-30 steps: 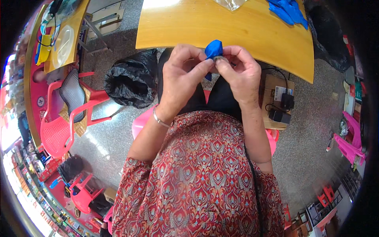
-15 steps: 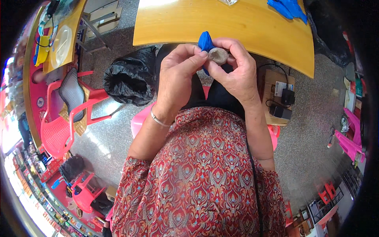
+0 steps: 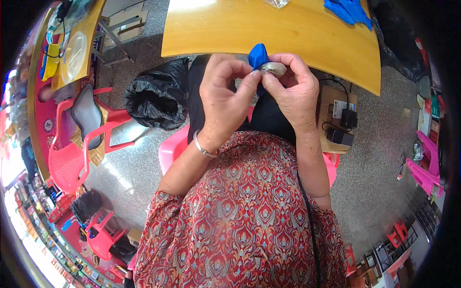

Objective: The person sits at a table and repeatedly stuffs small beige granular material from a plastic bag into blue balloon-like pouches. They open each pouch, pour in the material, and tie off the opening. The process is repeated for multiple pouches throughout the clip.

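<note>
My left hand (image 3: 223,98) and my right hand (image 3: 294,93) meet over my lap, just in front of the yellow table's near edge. Thumb and forefinger of the left close on the lower end of a small blue piece, cloth or thin plastic (image 3: 258,55), bunched to a rounded tip pointing up. Between the right thumb and fingers sits a grey-beige round piece (image 3: 274,69), tilted with its edge toward me and touching the blue piece. What joins the two is hidden behind the fingertips.
The yellow tabletop (image 3: 288,38) holds a blue crumpled piece (image 3: 348,10) and a clear plastic bag (image 3: 277,3). Black bag (image 3: 156,93) stands left of my legs; pink chair (image 3: 72,153) farther left. A cardboard box (image 3: 331,103) with black adapters lies right.
The round piece has turned from showing its flat face to showing its edge. The blue piece has shifted slightly right and down, and my left fingers have opened wider above it.
</note>
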Motion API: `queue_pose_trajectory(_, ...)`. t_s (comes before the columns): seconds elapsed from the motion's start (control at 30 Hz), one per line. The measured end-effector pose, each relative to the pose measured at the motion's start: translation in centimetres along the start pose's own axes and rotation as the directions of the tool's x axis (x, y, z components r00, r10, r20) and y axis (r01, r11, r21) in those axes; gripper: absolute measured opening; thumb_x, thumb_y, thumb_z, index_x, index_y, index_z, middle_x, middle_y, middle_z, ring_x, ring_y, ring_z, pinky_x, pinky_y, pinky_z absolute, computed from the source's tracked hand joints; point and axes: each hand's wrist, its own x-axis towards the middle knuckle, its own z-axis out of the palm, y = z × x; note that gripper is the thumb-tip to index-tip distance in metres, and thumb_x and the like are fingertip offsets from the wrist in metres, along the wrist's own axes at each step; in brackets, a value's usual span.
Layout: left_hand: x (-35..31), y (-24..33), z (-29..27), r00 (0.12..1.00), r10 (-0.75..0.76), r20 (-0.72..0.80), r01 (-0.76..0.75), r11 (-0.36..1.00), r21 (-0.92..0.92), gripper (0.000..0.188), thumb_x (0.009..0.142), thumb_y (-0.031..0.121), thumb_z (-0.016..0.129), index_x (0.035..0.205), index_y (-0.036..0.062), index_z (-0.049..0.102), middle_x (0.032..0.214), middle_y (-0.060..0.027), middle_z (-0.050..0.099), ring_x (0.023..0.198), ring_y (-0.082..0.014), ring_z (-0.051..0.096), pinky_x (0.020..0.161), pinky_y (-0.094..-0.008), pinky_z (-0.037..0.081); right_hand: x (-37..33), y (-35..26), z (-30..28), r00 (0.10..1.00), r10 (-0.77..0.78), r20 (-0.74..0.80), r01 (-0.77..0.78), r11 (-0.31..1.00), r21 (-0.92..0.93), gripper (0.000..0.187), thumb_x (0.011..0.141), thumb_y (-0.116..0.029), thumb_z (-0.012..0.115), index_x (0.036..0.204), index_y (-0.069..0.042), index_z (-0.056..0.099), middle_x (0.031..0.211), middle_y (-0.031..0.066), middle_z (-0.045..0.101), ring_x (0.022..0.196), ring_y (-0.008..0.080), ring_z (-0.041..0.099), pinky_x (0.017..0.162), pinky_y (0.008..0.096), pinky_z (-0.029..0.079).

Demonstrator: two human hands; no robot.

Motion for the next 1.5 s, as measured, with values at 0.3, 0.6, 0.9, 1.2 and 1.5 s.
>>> queue_pose_trajectory(0.3, 1.3, -0.8, 0.9, 0.926, -0.273, 0.261, 0.378, 0.696, -0.611, 0.026, 0.088, 0.01, 0.068, 0.108, -0.002, 0.055, 0.095, -0.0078, 0.058, 0.08, -0.0134, 0.06, 0.069, -0.0269, 0.053, 0.4, 0.1, -1.6, 0.993, 0.113, 0.042, -0.12, 0.943, 0.311, 0.022, 0.082, -0.002, 0.072, 0.101, 0.002, 0.062, 0.092, 0.0029, 0.065, 0.08, 0.0072, 0.062, 0.071, 0.0222, 0.052)
queue_pose_trajectory(0.6, 1.0, -1.6, 1.5, 0.782, -0.425, 0.456, 0.621, 0.457, -0.637, 0.031, 0.094, 0.02, 0.061, 0.12, 0.0032, 0.056, 0.112, -0.0062, 0.062, 0.104, -0.0142, 0.059, 0.09, -0.0341, 0.05, 0.5, -0.7, -1.5, 0.997, 0.052, -0.058, -0.048, 0.996, 0.071, 0.024, 0.08, -0.005, 0.072, 0.101, -0.003, 0.063, 0.088, 0.0067, 0.066, 0.076, 0.0115, 0.064, 0.067, 0.0246, 0.053)
queue_pose_trajectory(0.9, 0.7, -0.2, 1.1, 0.773, -0.492, 0.401, 0.62, 0.451, -0.642, 0.024, 0.092, 0.016, 0.064, 0.11, 0.0031, 0.058, 0.101, -0.0046, 0.065, 0.087, -0.0129, 0.063, 0.076, -0.0283, 0.055, 0.8, -1.8, -1.3, 0.948, -0.318, -0.014, 0.291, 0.884, -0.365, 0.018, 0.073, -0.003, 0.071, 0.09, -0.005, 0.064, 0.079, 0.0082, 0.061, 0.066, 0.0228, 0.062, 0.061, 0.0316, 0.051)
queue_pose_trajectory(1.2, 0.1, -0.2, 0.9, 0.784, -0.519, 0.34, 0.593, 0.465, -0.658, 0.026, 0.091, 0.017, 0.066, 0.11, -0.0005, 0.059, 0.101, -0.0065, 0.064, 0.088, -0.0113, 0.062, 0.074, -0.0258, 0.054, 0.4, -1.7, -2.1, 0.977, -0.15, 0.154, 0.181, 0.961, -0.208, 0.019, 0.073, -0.005, 0.073, 0.09, -0.002, 0.065, 0.081, 0.0081, 0.061, 0.07, 0.0205, 0.063, 0.062, 0.0298, 0.05)
queue_pose_trajectory(1.5, 0.4, 1.5, 0.7, 0.797, -0.455, 0.398, 0.572, 0.356, -0.739, 0.041, 0.093, 0.02, 0.062, 0.125, -0.0023, 0.049, 0.124, -0.0187, 0.059, 0.111, -0.0225, 0.059, 0.093, -0.0334, 0.049, -0.8, -1.1, -2.3, 0.961, -0.132, 0.243, 0.097, 0.984, 0.152, 0.019, 0.08, -0.011, 0.075, 0.095, -0.001, 0.069, 0.096, 0.0087, 0.061, 0.087, 0.0195, 0.061, 0.076, 0.0288, 0.049)
